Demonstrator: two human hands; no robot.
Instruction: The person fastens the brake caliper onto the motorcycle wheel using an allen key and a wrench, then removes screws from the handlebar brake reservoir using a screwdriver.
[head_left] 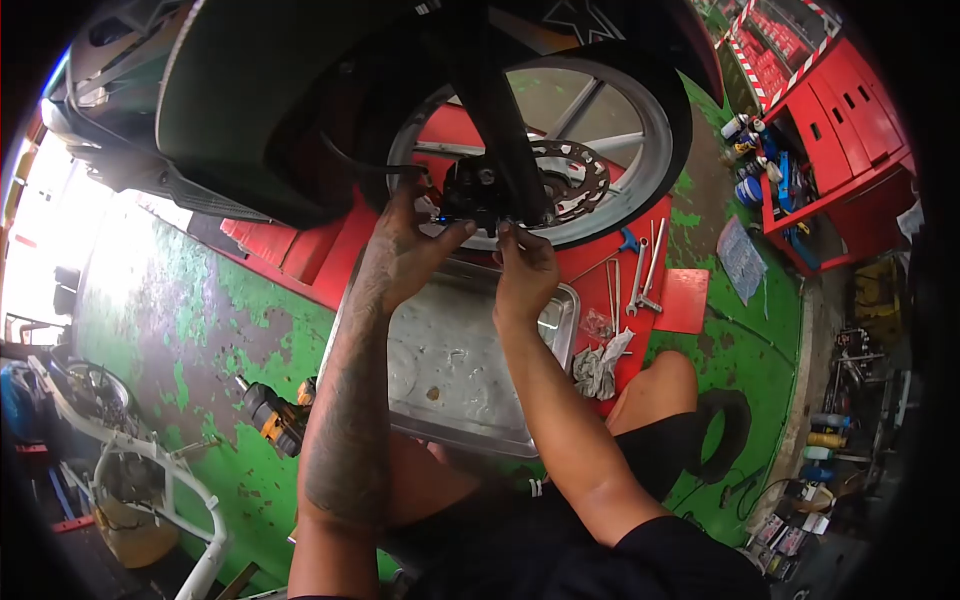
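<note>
The black brake caliper (480,185) sits at the foot of the fork leg (500,120), beside the drilled brake disc (583,180). My left hand (408,250) grips the caliper from its left side, thumb stretched along the lower edge and fingers partly hidden behind. A brake hose (365,165) runs in near those fingertips. Under the caliper, my right hand (527,268) has its thumb and fingers pinched together; what sits between them is too small to make out. Below both hands lies a metal tray (455,350) with wet patches.
The motorcycle wheel (655,150) stands over a red platform. Spanners (640,275), a blue-handled tool (629,240) and a crumpled rag (597,370) lie right of the tray. A cordless power tool (272,415) is on the green floor at left. A red tool cabinet (830,130) stands at upper right.
</note>
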